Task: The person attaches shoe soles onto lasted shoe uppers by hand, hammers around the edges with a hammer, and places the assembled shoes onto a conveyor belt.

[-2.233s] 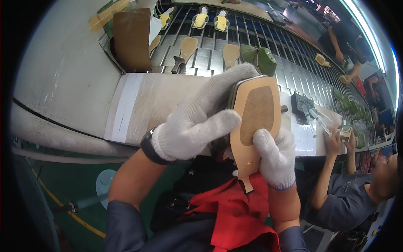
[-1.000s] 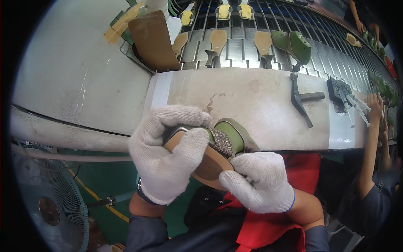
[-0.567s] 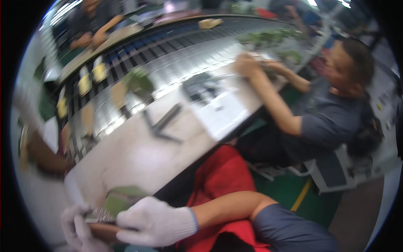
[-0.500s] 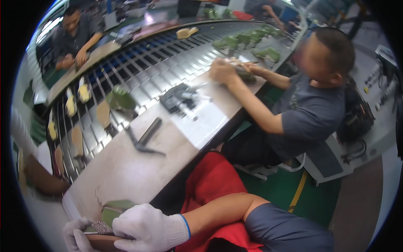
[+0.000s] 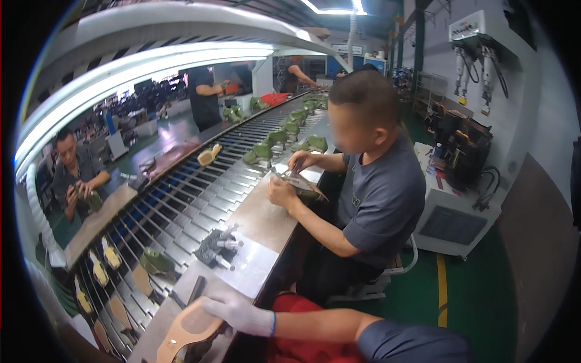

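Note:
My right hand (image 5: 239,314), in a white glove, lies over the edge of a shoe (image 5: 187,331) turned tan sole up, at the bench's near end by the bottom of the view. The fingers reach across the sole's rim and hold it. My forearm, with its blue sleeve, comes in from the lower right above a red apron (image 5: 302,349). The left hand is out of the picture, and the shoe's lower part is cut off by the frame edge.
A co-worker in a grey shirt (image 5: 369,199) sits beside me working on a shoe (image 5: 302,184). Dark tools (image 5: 218,245) lie on the bench (image 5: 260,218). The slatted conveyor (image 5: 187,199) carries green shoes and tan soles. A white machine (image 5: 460,212) stands right.
The view has swung right and up along the line. My left hand has left the picture. The shoe now shows sole up at the bottom edge under my right hand.

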A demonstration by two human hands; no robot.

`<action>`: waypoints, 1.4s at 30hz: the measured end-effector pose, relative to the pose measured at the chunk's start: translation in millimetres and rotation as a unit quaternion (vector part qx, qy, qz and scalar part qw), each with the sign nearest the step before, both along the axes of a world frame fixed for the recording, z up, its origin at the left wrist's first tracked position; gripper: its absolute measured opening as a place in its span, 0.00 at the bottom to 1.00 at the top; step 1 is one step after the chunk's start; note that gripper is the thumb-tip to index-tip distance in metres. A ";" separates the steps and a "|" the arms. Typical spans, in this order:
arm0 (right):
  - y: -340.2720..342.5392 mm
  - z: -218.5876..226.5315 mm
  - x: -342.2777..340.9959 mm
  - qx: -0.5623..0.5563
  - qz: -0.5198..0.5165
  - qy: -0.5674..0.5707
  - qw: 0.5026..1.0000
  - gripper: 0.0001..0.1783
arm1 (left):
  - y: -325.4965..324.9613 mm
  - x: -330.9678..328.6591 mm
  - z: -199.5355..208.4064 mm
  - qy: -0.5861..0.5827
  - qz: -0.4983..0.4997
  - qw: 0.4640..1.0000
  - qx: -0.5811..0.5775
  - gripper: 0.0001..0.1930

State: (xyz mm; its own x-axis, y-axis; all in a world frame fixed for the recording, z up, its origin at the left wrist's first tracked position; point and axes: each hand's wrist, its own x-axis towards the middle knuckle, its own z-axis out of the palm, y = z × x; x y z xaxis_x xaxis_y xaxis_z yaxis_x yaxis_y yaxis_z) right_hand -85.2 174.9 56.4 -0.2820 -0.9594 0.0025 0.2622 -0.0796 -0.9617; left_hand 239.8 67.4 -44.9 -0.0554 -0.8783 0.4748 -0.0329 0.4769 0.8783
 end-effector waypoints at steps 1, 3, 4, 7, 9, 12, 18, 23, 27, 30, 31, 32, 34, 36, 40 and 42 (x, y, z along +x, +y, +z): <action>-4.4 -39.4 10.2 -0.074 -0.059 -0.012 0.995 0.28 | -15.5 4.8 -24.2 0.003 -0.006 1.000 -0.007 0.22; 28.1 -26.0 34.6 0.084 0.026 -0.147 0.985 0.29 | -26.9 16.5 -60.9 0.018 0.054 0.998 0.007 0.39; 34.8 -26.0 50.9 0.072 0.026 -0.150 0.986 0.29 | -34.2 21.9 -66.1 0.020 0.070 0.997 0.023 0.35; 35.5 -45.8 77.4 0.038 0.085 -0.149 0.984 0.28 | -95.2 45.4 -67.2 0.069 0.007 0.995 0.077 0.27; 36.1 -50.0 77.2 0.018 0.134 -0.136 0.981 0.27 | -128.7 57.7 -68.8 0.140 -0.090 0.976 0.142 0.24; 26.8 -52.3 59.0 0.009 0.140 0.259 0.956 0.25 | -121.0 -0.8 4.5 0.278 -0.327 0.885 0.181 0.25; -16.3 -15.7 13.0 -0.147 0.068 0.439 0.883 0.37 | -68.1 -108.1 46.2 0.081 -0.169 0.981 0.057 0.32; -68.0 35.0 16.5 -0.143 0.143 0.428 0.881 0.43 | -48.3 -110.0 44.1 0.138 -0.168 0.972 0.083 0.34; -104.2 47.1 24.4 -0.258 0.214 0.491 0.804 0.32 | -60.3 -105.7 34.1 0.108 -0.169 0.980 0.007 0.36; -81.1 55.1 24.5 -0.283 0.171 0.565 0.756 0.25 | -52.4 -106.2 42.8 0.109 -0.154 0.981 0.046 0.41; -76.8 48.8 26.3 -0.281 0.180 0.565 0.754 0.25 | -49.9 -106.9 44.9 0.124 -0.156 0.976 0.087 0.42; -73.4 45.2 27.2 -0.293 0.141 0.580 0.747 0.25 | -51.4 -107.5 44.0 0.114 -0.152 0.978 0.091 0.44; -77.3 32.5 28.8 -0.327 0.081 0.586 0.737 0.26 | -52.9 -108.2 48.0 0.112 -0.156 0.978 0.086 0.44; -79.5 26.7 35.7 -0.327 0.076 0.601 0.725 0.26 | -52.8 -104.4 49.4 0.101 -0.163 0.978 0.081 0.43; -86.0 14.4 37.6 -0.368 0.066 0.614 0.696 0.28 | -54.6 -102.8 45.5 0.077 -0.153 0.983 0.072 0.47; -85.7 14.1 38.8 -0.363 0.065 0.611 0.700 0.28 | -54.4 -102.5 44.7 0.109 -0.163 0.979 0.046 0.41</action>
